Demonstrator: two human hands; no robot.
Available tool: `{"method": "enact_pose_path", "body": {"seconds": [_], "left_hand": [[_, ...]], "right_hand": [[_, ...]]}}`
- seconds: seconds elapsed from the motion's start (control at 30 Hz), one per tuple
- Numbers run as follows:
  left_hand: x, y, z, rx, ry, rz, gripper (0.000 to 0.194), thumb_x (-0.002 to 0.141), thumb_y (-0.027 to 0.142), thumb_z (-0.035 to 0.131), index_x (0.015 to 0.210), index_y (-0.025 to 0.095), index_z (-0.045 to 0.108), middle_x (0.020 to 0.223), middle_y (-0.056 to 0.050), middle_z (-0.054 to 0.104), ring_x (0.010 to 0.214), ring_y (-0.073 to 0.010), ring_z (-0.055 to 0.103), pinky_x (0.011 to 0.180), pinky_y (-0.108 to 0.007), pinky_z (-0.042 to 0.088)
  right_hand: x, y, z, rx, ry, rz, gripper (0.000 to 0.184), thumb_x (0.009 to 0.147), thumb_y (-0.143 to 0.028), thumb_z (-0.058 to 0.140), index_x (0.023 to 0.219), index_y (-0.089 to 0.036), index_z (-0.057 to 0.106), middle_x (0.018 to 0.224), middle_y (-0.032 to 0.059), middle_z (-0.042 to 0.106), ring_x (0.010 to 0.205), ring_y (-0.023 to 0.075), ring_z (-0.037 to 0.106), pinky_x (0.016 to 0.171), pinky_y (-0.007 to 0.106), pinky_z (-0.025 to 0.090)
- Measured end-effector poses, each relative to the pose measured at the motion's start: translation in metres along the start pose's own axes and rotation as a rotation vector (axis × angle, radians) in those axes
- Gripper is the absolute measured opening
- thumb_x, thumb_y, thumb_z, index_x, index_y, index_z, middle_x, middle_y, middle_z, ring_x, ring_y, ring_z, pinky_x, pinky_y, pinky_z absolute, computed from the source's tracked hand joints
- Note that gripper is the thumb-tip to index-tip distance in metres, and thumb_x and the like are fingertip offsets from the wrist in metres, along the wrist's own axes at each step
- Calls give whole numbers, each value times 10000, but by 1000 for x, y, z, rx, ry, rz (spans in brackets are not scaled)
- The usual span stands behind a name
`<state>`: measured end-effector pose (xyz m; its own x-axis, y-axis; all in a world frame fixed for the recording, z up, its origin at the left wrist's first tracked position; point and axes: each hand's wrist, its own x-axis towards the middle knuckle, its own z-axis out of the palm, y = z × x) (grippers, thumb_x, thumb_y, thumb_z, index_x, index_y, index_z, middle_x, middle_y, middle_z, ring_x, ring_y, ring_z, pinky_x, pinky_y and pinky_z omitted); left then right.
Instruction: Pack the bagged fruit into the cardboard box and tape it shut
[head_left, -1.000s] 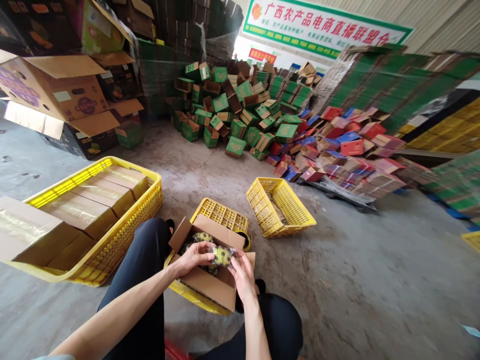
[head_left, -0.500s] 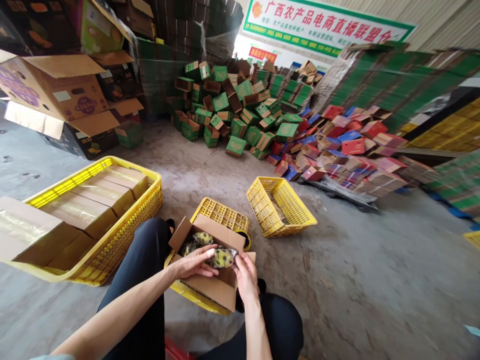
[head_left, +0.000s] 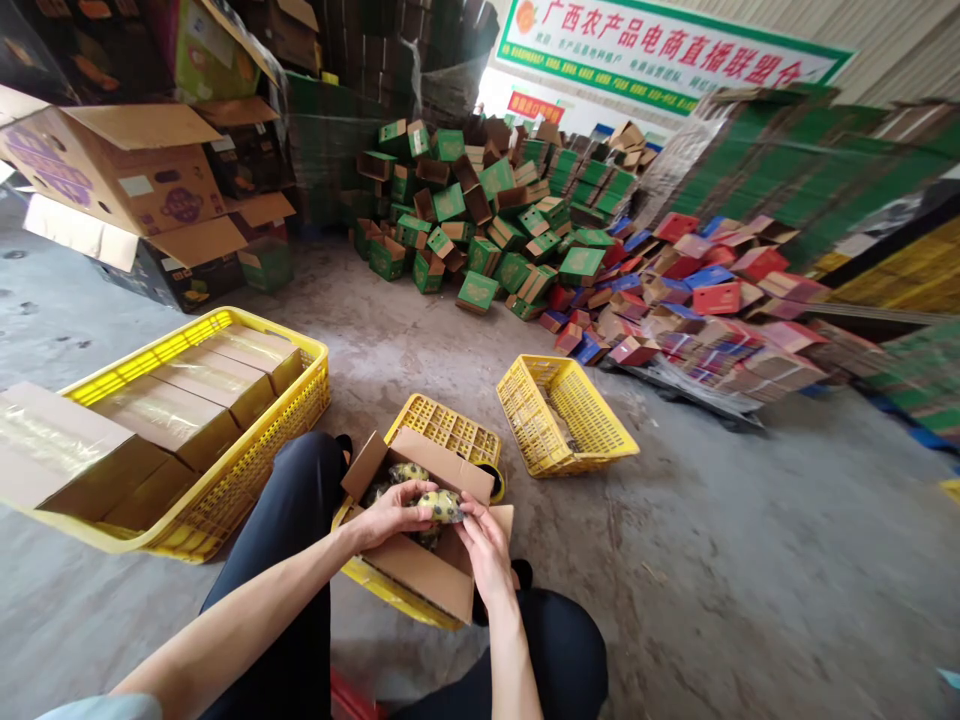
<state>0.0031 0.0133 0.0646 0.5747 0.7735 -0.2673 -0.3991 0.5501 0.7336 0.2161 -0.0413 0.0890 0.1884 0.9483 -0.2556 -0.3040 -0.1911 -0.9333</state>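
Note:
My left hand (head_left: 400, 510) pinches the left end of an oblong plastic-wrapped fruit (head_left: 441, 506), yellow-green with dark spots. At its right end, the fingers of my right hand (head_left: 482, 540) are closed on the same wrapped fruit. It is held above an open cardboard box (head_left: 433, 575) with its flaps folded out. Inside the box lie several similar wrapped pieces, such as the spotted one (head_left: 409, 471) near the back; my hands partly hide the others. The exact kind of fruit cannot be made out.
The box rests on an upturned yellow crate (head_left: 442, 425) between my knees, with a tape roll (head_left: 493, 482) beside it. A large yellow basket (head_left: 311, 385) of taped boxes stands left. Another yellow basket (head_left: 570, 440) stands ahead right. Green cartons (head_left: 480, 290) are heaped beyond.
The wrapped fruit has been turned in my fingers and raised slightly, showing more of its rounded side. Both hands keep hold of it. The view has shifted a little.

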Motion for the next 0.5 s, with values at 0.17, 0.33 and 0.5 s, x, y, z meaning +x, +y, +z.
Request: {"method": "enact_pose_path", "body": {"seconds": [0.17,0.33,0.5], "left_hand": [[0,0,0,131,-47,42,697,653,343,982,1278,207,704,1164,-93,747,996,-249,728,968,-395,551],[-3,4,4,161,-87,55,569,706,397,946,1211,218,755,1339,-111,685,1063,-271,715,949,-394,562],[-2,3,3,132,-67,101,683,744,432,911,1367,252,698,1496,-137,593,1204,-332,663,942,-405,565]], "right_hand": [[0,-3,-1,96,8,76,458,748,-509,873,1134,-281,782,1366,76,717,1240,321,678,976,459,587],[-5,-5,1,54,-22,105,506,747,-450,901,1217,-330,757,1426,55,689,1269,306,674,944,410,603],[-6,-5,3,81,-41,118,523,756,-454,898,1243,-336,749,1406,62,707,1238,307,697,945,432,608]]}}
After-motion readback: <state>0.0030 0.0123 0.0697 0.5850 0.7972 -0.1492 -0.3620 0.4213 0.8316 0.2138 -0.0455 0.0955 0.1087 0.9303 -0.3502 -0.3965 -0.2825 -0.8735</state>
